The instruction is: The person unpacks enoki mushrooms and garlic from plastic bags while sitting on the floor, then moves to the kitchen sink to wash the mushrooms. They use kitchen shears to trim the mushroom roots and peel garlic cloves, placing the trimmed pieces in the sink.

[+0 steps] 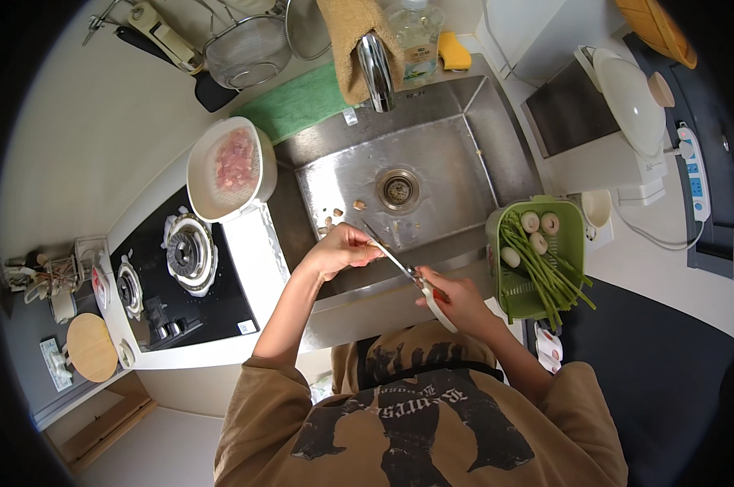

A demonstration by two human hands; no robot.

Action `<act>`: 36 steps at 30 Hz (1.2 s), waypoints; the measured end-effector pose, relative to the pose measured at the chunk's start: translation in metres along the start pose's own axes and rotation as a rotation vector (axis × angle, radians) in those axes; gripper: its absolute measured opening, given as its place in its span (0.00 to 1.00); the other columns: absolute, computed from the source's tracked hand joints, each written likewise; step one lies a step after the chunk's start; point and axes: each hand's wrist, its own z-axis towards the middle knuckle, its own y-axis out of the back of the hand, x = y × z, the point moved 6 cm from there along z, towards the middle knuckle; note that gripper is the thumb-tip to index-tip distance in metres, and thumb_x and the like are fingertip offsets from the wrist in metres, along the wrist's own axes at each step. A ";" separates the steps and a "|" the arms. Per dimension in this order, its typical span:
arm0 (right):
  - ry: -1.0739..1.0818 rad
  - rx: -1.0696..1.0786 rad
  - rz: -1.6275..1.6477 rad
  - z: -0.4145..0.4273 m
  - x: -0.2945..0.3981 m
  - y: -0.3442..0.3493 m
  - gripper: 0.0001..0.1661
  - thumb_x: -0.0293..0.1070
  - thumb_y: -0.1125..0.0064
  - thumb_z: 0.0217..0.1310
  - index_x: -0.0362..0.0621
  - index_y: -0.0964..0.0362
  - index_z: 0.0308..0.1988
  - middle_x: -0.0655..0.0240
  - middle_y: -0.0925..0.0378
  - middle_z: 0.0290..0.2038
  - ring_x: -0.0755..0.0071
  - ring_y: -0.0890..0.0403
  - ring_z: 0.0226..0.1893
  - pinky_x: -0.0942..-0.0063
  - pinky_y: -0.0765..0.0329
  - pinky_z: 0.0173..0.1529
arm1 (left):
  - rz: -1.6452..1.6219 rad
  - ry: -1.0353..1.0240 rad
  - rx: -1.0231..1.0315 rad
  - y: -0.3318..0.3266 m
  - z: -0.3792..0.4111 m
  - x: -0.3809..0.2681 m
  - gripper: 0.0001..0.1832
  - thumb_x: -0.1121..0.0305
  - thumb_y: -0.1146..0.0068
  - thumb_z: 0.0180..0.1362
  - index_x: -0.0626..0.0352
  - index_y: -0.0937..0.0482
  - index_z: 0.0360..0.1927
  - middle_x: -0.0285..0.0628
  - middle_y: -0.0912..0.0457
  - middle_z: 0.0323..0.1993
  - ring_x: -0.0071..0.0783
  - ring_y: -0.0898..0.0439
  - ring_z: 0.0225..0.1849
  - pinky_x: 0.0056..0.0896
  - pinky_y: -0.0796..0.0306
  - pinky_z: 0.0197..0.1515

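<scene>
In my right hand (458,299) is a pair of kitchen scissors (431,297) with pale handles, its blades spread and pointing up and left over the near side of the stainless steel sink (440,146). My left hand (345,248) is pinched close to the blades; whatever may be between its fingertips is hidden. Several small brown pieces (359,205) lie on the sink floor beyond my left hand. Right of the sink, a green plastic basket (577,228) holds white button mushrooms (538,243) and long green stalks (540,277) that look like asparagus.
A white colander (266,164) with raw sliced meat (236,159) stands at the sink's left corner, beside a black gas hob (221,304). The chrome faucet (376,73), wrapped in a tan towel (342,55), overhangs the far rim. A yellow sponge (454,52) sits behind.
</scene>
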 end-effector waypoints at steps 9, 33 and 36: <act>-0.178 -0.073 -0.044 0.002 -0.004 0.004 0.29 0.35 0.43 0.57 0.37 0.39 0.57 0.61 0.23 0.34 0.72 0.25 0.23 0.78 0.29 0.35 | -0.057 -0.012 -0.031 0.005 0.010 0.005 0.07 0.76 0.41 0.54 0.70 0.20 0.34 0.31 0.26 0.20 0.14 0.37 0.19 0.16 0.43 0.22; -0.360 -0.103 0.080 -0.021 -0.022 0.002 0.35 0.47 0.43 0.57 0.38 0.41 0.57 0.55 0.26 0.27 0.66 0.25 0.27 0.73 0.29 0.37 | 1.706 -0.211 0.041 0.084 0.078 0.206 0.07 0.73 0.55 0.53 0.64 0.26 0.29 0.48 0.23 0.32 0.46 0.20 0.31 0.46 0.26 0.30; -0.345 -0.118 0.108 -0.024 -0.023 0.001 0.36 0.48 0.44 0.57 0.38 0.42 0.58 0.54 0.26 0.28 0.60 0.24 0.28 0.71 0.29 0.37 | 1.145 -0.222 -0.301 0.076 0.069 0.142 0.07 0.77 0.51 0.53 0.66 0.23 0.35 0.47 0.20 0.25 0.39 0.20 0.26 0.35 0.28 0.26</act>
